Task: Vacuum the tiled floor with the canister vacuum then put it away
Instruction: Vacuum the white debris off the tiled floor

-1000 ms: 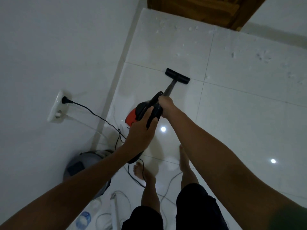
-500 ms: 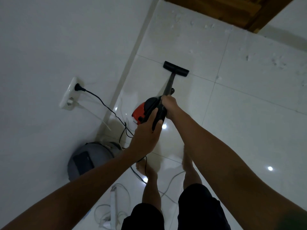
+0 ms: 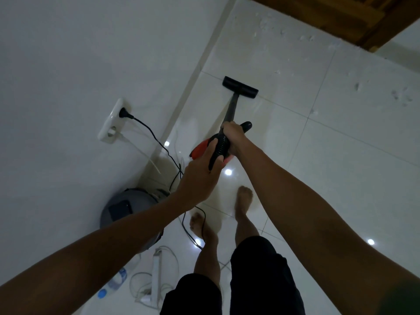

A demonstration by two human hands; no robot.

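I hold a vacuum over the white tiled floor (image 3: 341,169). Its black floor nozzle (image 3: 240,87) lies flat on the tiles near the left wall, at the end of a dark wand (image 3: 231,109). My right hand (image 3: 234,136) grips the top of the wand at the handle. My left hand (image 3: 200,176) grips the black ribbed hose (image 3: 220,147) just below it. The red and black canister (image 3: 200,149) shows partly behind my hands. White crumbs (image 3: 402,96) lie scattered on the far tiles.
A black cord (image 3: 156,142) runs from a wall socket (image 3: 112,120) down past my bare feet (image 3: 244,201). A grey round appliance (image 3: 127,208), a white power strip (image 3: 155,273) with cables and a plastic bottle (image 3: 113,283) sit by the wall. A wooden door (image 3: 329,14) stands ahead.
The nozzle has slid forward along the tiles toward the door, and my view has shifted slightly. Both hands keep the same hold.
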